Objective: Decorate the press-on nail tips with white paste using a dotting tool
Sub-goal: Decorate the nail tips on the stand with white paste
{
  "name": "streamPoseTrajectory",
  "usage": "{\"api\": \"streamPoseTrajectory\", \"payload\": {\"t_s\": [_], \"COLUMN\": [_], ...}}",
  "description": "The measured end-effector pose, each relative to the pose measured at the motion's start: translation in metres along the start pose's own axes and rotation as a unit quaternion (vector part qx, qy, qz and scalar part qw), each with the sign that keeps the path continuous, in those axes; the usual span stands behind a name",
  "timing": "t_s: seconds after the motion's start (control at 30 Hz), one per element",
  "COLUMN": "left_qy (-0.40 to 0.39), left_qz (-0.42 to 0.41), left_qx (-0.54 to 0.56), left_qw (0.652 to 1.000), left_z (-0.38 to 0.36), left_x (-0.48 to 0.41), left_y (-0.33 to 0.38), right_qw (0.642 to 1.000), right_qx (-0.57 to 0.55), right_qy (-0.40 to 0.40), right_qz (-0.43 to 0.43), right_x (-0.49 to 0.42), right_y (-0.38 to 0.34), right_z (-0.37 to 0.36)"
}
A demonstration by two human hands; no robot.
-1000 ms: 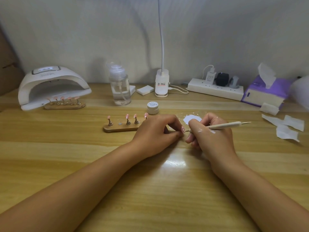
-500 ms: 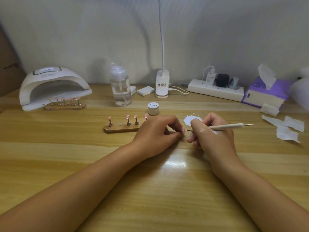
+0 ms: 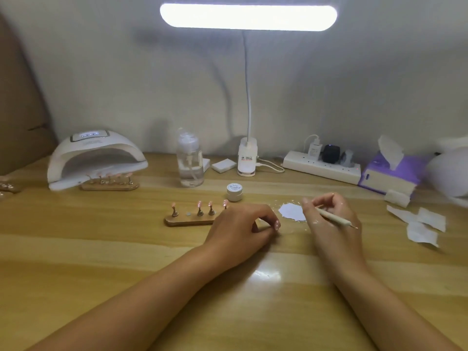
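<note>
My left hand [image 3: 240,230] rests on the table with curled fingers and pinches a pink nail tip [image 3: 277,225] at its fingertips. Just behind its knuckles lies a wooden holder [image 3: 188,220] that carries several pink nail tips on small stands. My right hand [image 3: 329,216] grips the dotting tool [image 3: 338,220] like a pen, with the tool's front end hidden behind its fingers beside a smear of white paste [image 3: 291,211] on the table. A small white paste jar [image 3: 234,191] stands behind the holder.
A white nail lamp [image 3: 96,158] sits at the back left with a second nail holder [image 3: 110,184] in front of it. A pump bottle [image 3: 189,160], a desk lamp [image 3: 247,158], a power strip [image 3: 321,167], a purple tissue box [image 3: 395,171] and paper scraps [image 3: 420,225] stand along the back and right.
My right hand has moved right and away from the pinched nail tip, over to the white paste. The view has tilted up, so the lamp head now shows.
</note>
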State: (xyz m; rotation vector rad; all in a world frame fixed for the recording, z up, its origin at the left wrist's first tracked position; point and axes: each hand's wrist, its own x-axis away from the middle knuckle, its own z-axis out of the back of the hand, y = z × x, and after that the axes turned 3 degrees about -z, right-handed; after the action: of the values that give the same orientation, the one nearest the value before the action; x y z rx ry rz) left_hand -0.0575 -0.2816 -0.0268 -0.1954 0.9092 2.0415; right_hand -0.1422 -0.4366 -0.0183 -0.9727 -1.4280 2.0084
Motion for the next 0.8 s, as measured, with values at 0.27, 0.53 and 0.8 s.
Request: {"api": "streamPoseTrajectory", "payload": {"t_s": [0.27, 0.53, 0.8], "left_qy": [0.022, 0.028, 0.06], "left_qz": [-0.006, -0.007, -0.008], "left_qx": [-0.052, -0.045, -0.031], "left_qw": [0.998, 0.999, 0.998], "left_z": [0.003, 0.004, 0.002], "left_x": [0.005, 0.007, 0.008], "left_y": [0.007, 0.008, 0.008], "right_qw": [0.997, 0.998, 0.993], "right_qx": [0.022, 0.066, 0.101], "right_qy": [-0.021, -0.014, -0.039], "right_qz": [-0.068, 0.01, 0.045], "right_x": [-0.003, 0.005, 0.009], "right_y": [0.003, -0.001, -0.004], "right_z": [0.002, 0.004, 0.004]}}
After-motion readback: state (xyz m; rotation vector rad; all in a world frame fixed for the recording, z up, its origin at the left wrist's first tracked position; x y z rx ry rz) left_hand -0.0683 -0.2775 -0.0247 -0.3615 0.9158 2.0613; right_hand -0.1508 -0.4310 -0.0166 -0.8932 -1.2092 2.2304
